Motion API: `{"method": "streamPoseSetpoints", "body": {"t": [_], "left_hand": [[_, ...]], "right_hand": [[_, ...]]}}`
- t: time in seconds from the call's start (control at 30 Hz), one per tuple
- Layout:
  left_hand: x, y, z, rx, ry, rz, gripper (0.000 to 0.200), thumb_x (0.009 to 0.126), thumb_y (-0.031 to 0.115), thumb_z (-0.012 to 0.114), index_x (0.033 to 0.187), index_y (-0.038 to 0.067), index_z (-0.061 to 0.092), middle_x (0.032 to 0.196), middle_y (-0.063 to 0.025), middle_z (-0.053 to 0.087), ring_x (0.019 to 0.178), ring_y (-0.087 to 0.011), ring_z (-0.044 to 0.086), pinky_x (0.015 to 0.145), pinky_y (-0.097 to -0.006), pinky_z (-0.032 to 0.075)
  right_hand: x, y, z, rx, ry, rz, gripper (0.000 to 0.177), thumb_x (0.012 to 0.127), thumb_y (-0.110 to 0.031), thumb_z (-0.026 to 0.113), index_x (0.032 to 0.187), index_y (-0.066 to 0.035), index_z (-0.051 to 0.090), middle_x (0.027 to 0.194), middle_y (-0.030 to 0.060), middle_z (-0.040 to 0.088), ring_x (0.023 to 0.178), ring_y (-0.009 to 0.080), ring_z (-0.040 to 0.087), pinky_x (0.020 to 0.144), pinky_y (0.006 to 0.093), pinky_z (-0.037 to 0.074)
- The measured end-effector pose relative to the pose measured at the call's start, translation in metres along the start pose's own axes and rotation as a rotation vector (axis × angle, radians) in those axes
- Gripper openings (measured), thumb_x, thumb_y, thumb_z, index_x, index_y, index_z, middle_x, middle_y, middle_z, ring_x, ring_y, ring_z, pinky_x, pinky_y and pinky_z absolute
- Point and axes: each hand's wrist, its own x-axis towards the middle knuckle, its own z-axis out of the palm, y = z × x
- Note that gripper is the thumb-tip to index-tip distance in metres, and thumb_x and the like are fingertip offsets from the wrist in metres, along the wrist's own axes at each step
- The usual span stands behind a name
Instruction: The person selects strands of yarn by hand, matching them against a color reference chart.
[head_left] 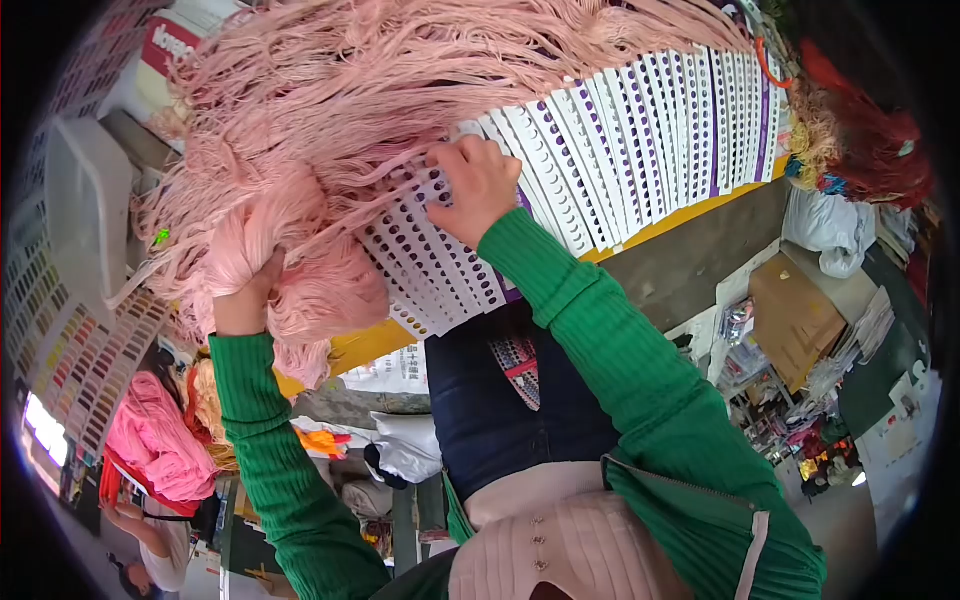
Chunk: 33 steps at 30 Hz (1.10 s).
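Your left hand (245, 300) is closed around a thick hank of pink yarn (310, 270), held over the near edge of the counter (680, 215). Your right hand (480, 190) pinches loose strands down onto the overlapping white punched shade cards (620, 150). You appear to be fixing yarn to a card. The next move calls for separating one small tuft cleanly.

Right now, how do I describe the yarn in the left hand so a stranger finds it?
Start at the long fan of white cards on the table. At its left end, the left hand grips a thick hank of pale pink yarn, bunched, unlike the loose strands above it.
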Motion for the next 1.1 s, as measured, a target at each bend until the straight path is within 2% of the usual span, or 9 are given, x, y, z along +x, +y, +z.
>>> {"method": "streamPoseSetpoints", "body": {"t": [0.07,0.2,0.33,0.4,0.5,0.57,0.67,0.93,1.1], "left_hand": [[-0.001,-0.013,-0.020,-0.139,-0.130,-0.018,0.031,0.071,0.006,0.056,0.100,0.001,0.047,0.076,-0.0073,0.053,0.063,-0.0078,0.048,0.049,-0.0212,0.039],[-0.037,-0.043,-0.070,-0.282,0.185,0.301,0.032,0.077,0.021,0.049,0.102,0.001,0.047,0.078,-0.0035,0.049,0.066,-0.0086,0.042,0.059,-0.0242,0.035],[-0.142,-0.020,-0.081,-1.193,-0.452,0.506,0.021,0.074,0.026,0.046,0.079,0.006,0.048,0.042,0.0050,0.040,0.048,-0.0092,0.037,0.052,-0.0214,0.034],[-0.167,-0.010,-0.061,-1.518,-0.689,0.557,0.036,0.076,0.029,0.043,0.097,0.000,0.045,0.050,0.0032,0.045,0.057,-0.0093,0.043,0.060,-0.0235,0.038],[-0.190,0.064,-0.020,-1.525,-0.637,0.352,0.053,0.072,0.030,0.044,0.112,-0.005,0.034,0.081,-0.0104,0.051,0.070,-0.0179,0.048,0.070,-0.0279,0.038],[-0.195,0.073,-0.010,-1.424,-0.527,0.267,0.059,0.073,0.032,0.045,0.115,-0.006,0.029,0.101,-0.0196,0.047,0.088,-0.0237,0.049,0.081,-0.0311,0.035],[-0.206,0.081,-0.002,-1.320,-0.384,0.218,0.061,0.077,0.038,0.044,0.117,-0.005,0.028,0.118,-0.0186,0.035,0.108,-0.0236,0.037,0.092,-0.0323,0.027],[-0.236,0.076,-0.019,-1.446,-0.611,0.360,0.064,0.078,0.041,0.039,0.119,-0.007,0.024,0.112,-0.0128,0.040,0.099,-0.0188,0.042,0.086,-0.0297,0.032],[-0.248,0.064,-0.028,-1.530,-0.698,0.402,0.058,0.076,0.032,0.051,0.116,-0.004,0.031,0.109,-0.0128,0.043,0.097,-0.0186,0.044,0.084,-0.0298,0.035]], "right_hand": [[0.000,0.000,-0.001,-0.015,-0.010,0.002,0.042,0.048,-0.019,0.061,0.088,-0.018,0.049,0.085,0.0018,0.039,0.085,0.0202,0.038,0.068,0.0333,0.024],[0.002,-0.001,-0.004,-0.065,-0.094,0.021,0.044,0.050,-0.022,0.063,0.092,-0.018,0.048,0.086,0.0040,0.040,0.087,0.0217,0.038,0.069,0.0347,0.025],[0.004,0.005,-0.012,0.063,-0.168,-0.062,0.051,0.051,-0.024,0.067,0.096,-0.012,0.047,0.091,0.0085,0.042,0.090,0.0264,0.040,0.073,0.0366,0.032],[-0.004,0.003,-0.024,0.184,-0.157,-0.146,0.053,0.054,-0.019,0.067,0.099,-0.004,0.045,0.095,0.0128,0.044,0.092,0.0290,0.042,0.080,0.0324,0.034],[-0.036,-0.031,-0.067,0.290,-0.092,-0.295,0.032,0.060,-0.011,0.063,0.088,-0.002,0.051,0.086,0.0104,0.045,0.086,0.0233,0.044,0.074,0.0292,0.038],[-0.058,-0.073,-0.111,0.488,-0.302,-0.071,0.016,0.066,-0.008,0.059,0.079,-0.001,0.053,0.082,0.0069,0.046,0.078,0.0158,0.047,0.062,0.0244,0.040],[-0.091,-0.119,-0.145,0.730,-0.320,0.029,0.008,0.074,-0.005,0.053,0.074,0.002,0.053,0.071,0.0032,0.049,0.060,0.0092,0.047,0.054,0.0195,0.037],[-0.128,-0.193,-0.169,1.232,-0.521,0.182,0.011,0.073,-0.005,0.052,0.078,0.004,0.056,0.058,0.0045,0.053,0.045,0.0064,0.044,0.040,0.0175,0.033],[-0.145,-0.214,-0.179,1.130,-0.451,0.173,0.011,0.073,-0.004,0.051,0.078,0.004,0.057,0.057,0.0049,0.052,0.045,0.0066,0.043,0.041,0.0173,0.032]]}}
